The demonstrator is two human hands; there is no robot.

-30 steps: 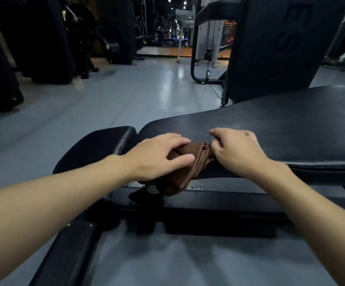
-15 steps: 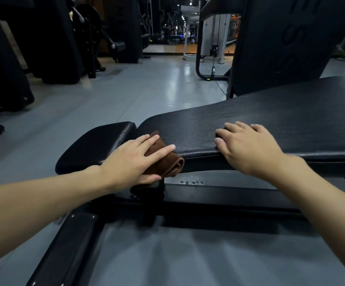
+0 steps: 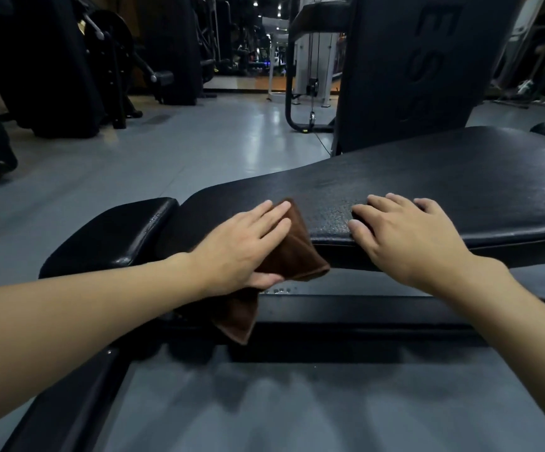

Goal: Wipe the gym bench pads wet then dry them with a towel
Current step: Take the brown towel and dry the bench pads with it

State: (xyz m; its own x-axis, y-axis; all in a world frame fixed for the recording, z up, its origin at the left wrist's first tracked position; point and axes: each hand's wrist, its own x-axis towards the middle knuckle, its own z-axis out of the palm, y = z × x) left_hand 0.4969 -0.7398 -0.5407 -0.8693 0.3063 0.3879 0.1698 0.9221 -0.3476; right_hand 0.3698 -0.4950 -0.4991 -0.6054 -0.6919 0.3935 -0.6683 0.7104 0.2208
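Left hand (image 3: 241, 249) is pressing flat-fingered on the brown towel (image 3: 294, 252), covering half; right hand (image 3: 408, 239) is resting released on the surface (image 3: 460, 190).

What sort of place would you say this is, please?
Most likely a commercial gym: a black padded bench in front, a cable machine across the grey floor, and more dark exercise machines on the left.
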